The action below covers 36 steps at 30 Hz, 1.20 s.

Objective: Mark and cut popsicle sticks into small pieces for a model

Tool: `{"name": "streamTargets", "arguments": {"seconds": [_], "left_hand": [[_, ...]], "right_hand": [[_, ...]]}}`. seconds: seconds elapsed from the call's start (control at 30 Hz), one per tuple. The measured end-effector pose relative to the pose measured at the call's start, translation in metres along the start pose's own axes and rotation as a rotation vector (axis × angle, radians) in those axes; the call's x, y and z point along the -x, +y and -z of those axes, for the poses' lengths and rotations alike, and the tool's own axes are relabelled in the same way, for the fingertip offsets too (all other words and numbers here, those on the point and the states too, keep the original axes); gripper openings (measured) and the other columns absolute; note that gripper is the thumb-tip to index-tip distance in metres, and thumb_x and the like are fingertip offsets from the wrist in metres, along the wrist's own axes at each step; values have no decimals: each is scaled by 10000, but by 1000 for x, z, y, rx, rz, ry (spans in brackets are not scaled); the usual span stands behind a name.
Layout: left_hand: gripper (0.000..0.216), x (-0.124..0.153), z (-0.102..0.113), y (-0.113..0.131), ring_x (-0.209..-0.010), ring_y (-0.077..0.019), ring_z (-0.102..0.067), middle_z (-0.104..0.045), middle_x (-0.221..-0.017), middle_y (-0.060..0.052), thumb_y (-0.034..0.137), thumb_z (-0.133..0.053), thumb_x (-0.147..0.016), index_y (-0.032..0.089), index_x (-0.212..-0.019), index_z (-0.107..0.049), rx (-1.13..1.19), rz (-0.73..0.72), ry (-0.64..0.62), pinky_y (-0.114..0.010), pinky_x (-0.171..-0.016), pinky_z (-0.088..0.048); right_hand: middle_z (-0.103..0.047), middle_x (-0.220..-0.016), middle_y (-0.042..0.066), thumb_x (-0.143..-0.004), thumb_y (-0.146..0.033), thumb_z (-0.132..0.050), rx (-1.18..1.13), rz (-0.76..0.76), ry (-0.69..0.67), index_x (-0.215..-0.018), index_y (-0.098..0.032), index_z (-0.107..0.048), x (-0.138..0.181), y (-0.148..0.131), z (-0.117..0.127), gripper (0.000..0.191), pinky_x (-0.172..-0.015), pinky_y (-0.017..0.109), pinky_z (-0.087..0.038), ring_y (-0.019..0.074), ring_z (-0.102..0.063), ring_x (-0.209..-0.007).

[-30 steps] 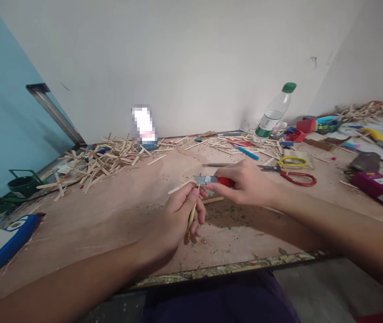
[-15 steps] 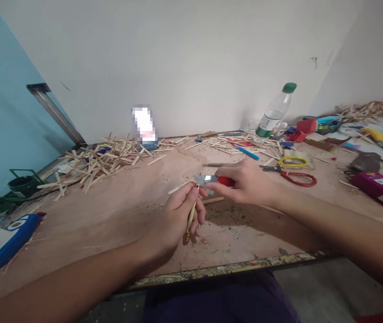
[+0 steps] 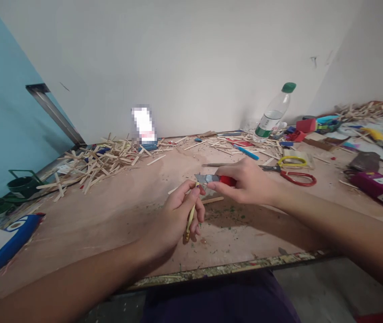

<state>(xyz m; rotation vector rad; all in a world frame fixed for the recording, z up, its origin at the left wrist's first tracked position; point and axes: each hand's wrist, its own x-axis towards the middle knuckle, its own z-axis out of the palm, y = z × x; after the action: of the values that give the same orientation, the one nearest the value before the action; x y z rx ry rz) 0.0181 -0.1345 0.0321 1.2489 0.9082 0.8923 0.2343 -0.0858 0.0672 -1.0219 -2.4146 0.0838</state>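
Note:
My left hand (image 3: 181,208) is closed around a thin pale yellow stick (image 3: 190,216), pinched near its upper end, which shows a dark purple patch. The stick slants down, and its lower tip looks brownish gold; I cannot tell exactly what kind of stick it is. My right hand (image 3: 245,181) grips a red utility knife (image 3: 225,180), its metal blade pointing left, just above the stick's upper end. Whether blade and stick touch is unclear. Beneath the hands, small green shavings (image 3: 233,213) and a flat wooden stick (image 3: 213,200) lie on the wooden table (image 3: 127,224).
Heaped wooden sticks (image 3: 107,163) lie at the back left beside a lit phone (image 3: 144,125). Right of my hands are scissors (image 3: 292,170), a blue pen-like tool (image 3: 247,152), a bottle (image 3: 272,117) and a purple box (image 3: 380,189). A blue-white object (image 3: 10,242) sits left.
The knife blade has tilted slightly in my right hand, and its glare has faded. My left hand keeps the stick in nearly the same place.

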Motion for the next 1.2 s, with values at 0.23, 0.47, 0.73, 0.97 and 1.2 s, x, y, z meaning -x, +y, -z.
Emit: {"name": "streamTargets", "arguments": {"seconds": [0.23, 0.47, 0.73, 0.97, 1.2], "left_hand": [[247, 0, 2, -3, -426, -93, -464, -596, -660, 70, 489, -523, -1054, 246, -1008, -528, -30, -27, -16, -202, -404, -493], [251, -2, 2, -1, -435, -97, -477, -599, -670, 66, 498, -519, -1058, 250, -1026, -529, -51, -24, -18, -194, -393, -470], [252, -2, 4, -3, -427, -94, -484, -599, -663, 67, 506, -524, -1058, 254, -1044, -530, -60, -39, -19, -190, -405, -484], [242, -2, 4, -4, -415, -91, -473, -595, -655, 69, 485, -511, -1064, 247, -1026, -534, -54, -43, -19, -200, -410, -502], [250, -2, 4, -5, -424, -90, -498, -600, -665, 73, 504, -504, -1071, 263, -1037, -557, -91, -29, -14, -193, -415, -493]], "right_hand": [[-458, -547, -23, -1022, -542, -511, 12, 15, -51, -685, -171, -593, 0, 1, -3, 507, -572, 297, -222, 102, -389, -500], [-468, -550, -24, -1026, -539, -513, 0, 28, -52, -690, -170, -586, 0, 1, -2, 504, -572, 286, -234, 101, -397, -501], [-475, -556, -18, -1025, -541, -511, 7, 18, -52, -686, -169, -587, 0, 1, -3, 509, -575, 296, -222, 101, -392, -508], [-478, -554, -17, -1027, -551, -510, 10, 3, -62, -677, -174, -562, 0, 0, -1, 517, -577, 302, -219, 100, -384, -500], [-490, -568, -8, -1020, -568, -505, 40, -11, -58, -671, -183, -534, -1, 0, -1, 521, -587, 312, -207, 108, -390, -516]]}}
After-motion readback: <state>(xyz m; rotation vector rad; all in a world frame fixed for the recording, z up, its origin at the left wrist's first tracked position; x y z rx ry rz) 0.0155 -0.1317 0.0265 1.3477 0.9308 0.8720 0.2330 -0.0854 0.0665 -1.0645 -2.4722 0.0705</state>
